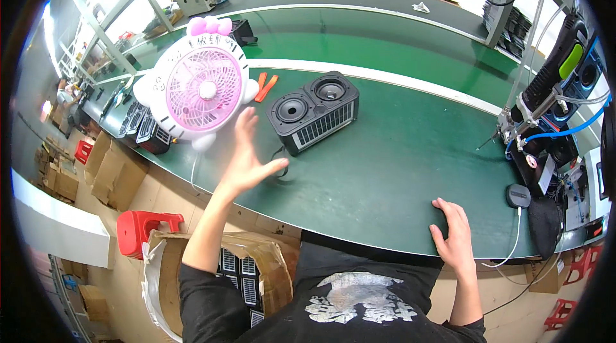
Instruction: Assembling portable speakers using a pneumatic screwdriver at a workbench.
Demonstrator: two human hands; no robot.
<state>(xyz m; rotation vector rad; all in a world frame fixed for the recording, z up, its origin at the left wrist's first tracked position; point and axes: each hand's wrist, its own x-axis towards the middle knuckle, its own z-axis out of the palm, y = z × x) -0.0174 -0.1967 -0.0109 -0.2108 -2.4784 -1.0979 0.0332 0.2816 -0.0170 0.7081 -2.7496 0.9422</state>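
Observation:
My left hand (247,158) hovers open above the green bench (398,150), fingers spread, just left of a black two-driver speaker box (314,111) and right of a white and pink desk fan (200,89). It holds nothing. A thin cable runs from the speaker box toward that hand. My right hand (454,232) lies flat on the bench near its front edge, fingers apart and empty.
Orange pliers (265,87) lie behind the fan. A hanging power screwdriver (545,80) with hoses sits at the right, a small black puck (518,195) below it. Several black speaker boxes (142,126) line the left. An open carton (247,272) and red stool (142,229) stand on the floor.

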